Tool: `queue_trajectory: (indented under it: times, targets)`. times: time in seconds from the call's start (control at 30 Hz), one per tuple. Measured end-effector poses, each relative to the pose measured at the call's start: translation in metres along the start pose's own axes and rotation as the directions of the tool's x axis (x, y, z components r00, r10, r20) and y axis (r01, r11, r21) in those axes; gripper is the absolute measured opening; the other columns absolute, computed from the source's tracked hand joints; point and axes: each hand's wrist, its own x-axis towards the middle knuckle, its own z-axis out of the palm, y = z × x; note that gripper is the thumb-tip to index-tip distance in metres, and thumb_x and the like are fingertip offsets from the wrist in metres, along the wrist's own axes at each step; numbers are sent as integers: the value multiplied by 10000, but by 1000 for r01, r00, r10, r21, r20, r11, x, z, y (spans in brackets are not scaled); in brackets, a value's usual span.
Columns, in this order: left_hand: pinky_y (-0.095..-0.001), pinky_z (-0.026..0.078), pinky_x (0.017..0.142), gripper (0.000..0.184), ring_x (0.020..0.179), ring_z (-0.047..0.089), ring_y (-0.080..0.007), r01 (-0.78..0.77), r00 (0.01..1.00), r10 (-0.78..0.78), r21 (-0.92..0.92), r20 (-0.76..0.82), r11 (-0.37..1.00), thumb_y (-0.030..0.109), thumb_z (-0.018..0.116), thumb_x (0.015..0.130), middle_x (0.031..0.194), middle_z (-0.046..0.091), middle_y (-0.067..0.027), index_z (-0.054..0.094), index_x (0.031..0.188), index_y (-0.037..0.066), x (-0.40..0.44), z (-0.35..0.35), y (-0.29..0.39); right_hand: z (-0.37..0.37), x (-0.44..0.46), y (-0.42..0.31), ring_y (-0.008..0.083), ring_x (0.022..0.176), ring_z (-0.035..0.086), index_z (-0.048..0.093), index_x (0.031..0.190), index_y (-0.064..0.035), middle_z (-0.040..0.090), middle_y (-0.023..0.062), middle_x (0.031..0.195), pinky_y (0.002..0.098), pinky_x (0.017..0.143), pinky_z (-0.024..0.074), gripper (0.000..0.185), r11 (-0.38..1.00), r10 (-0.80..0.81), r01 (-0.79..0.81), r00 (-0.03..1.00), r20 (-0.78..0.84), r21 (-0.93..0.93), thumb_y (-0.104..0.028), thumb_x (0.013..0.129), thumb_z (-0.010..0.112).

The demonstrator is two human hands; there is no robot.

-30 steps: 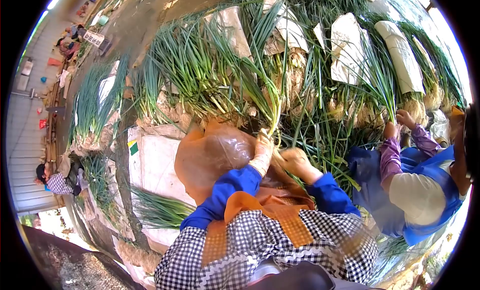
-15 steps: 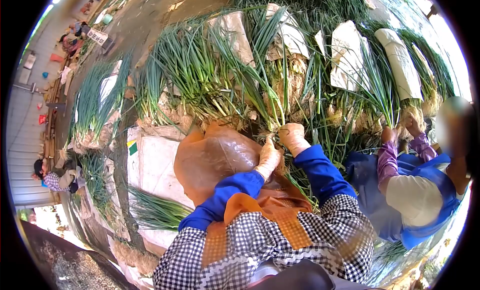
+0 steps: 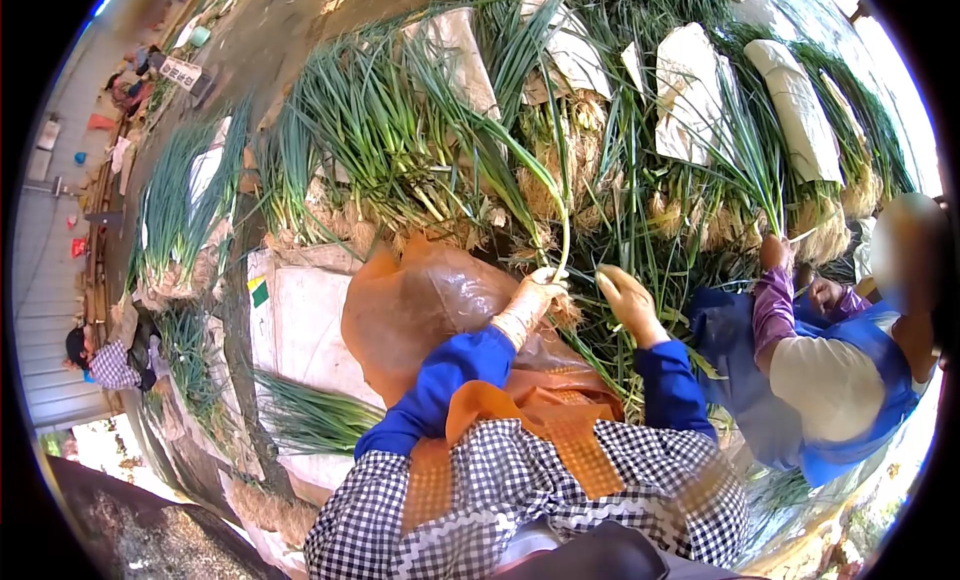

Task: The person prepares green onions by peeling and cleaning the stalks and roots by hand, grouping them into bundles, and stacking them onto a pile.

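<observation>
My left hand (image 3: 535, 300), in a pale glove, grips a scallion (image 3: 565, 225) by its white lower stem. Its roots hang just below my fingers, and its green leaves lean up and away over the pile. To the right, my right hand (image 3: 630, 302), also gloved, is apart from the stem with its fingers stretched out and nothing visible in them. A brown waterproof apron (image 3: 430, 310) covers my lap beneath the left hand. Loose green leaves (image 3: 660, 280) lie around and beyond the right hand.
A row of scallion bundles (image 3: 400, 130), some wrapped in pale sacking (image 3: 690, 95), lies ahead. At right a co-worker in a blue apron (image 3: 740, 370) handles scallions. A white sack (image 3: 305, 320) and more scallions (image 3: 320, 415) lie at left. Another person (image 3: 112, 360) is further left.
My right hand has come off the scallion and moved right and down, its fingers opening out. My left hand keeps its hold. The co-worker's nearer-to-me hand stays up while the other has dropped.
</observation>
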Motion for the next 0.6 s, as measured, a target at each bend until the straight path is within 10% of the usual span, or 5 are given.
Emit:
queue_trajectory:
  times: [0.07,0.2,0.33,0.53,0.6]
  targets:
    - [-255,493,619,158,674,565,-148,144,985,-123,-180,120,973,136,520,872,797,583,-48,565,980,30,1,-11,2,43,20,-2,244,937,601,621,1012,-39,643,124,985,276,810,451,268,774,89,-169,983,160,611,-255,874,543]
    - [-180,407,605,126,696,487,-65,-98,984,85,71,159,993,145,481,914,820,557,18,558,990,81,-90,17,126,72,36,3,292,807,627,663,852,-134,643,174,838,370,699,487,394,870,14,204,900,436,-449,-489,838,489]
    - [-257,468,601,77,584,481,-100,-268,950,278,-85,142,960,83,500,886,669,459,17,517,952,48,-133,-4,189,98,96,3,291,650,592,561,684,-99,592,122,659,374,582,455,309,978,-80,39,977,-198,-203,-380,811,581]
    - [-247,394,506,224,463,362,-72,-413,911,394,-224,-125,883,78,437,866,625,406,40,520,1071,40,-99,-27,147,123,142,-23,230,692,619,611,768,-63,631,60,716,298,629,487,249,855,-26,109,986,167,-507,-310,788,622]
    - [-225,370,434,168,431,394,-84,-419,906,384,-259,-177,870,134,484,896,546,412,44,563,1020,52,-93,-35,127,111,144,-30,174,636,602,646,786,-105,613,99,688,295,621,480,251,921,293,-375,848,441,109,-352,744,633]
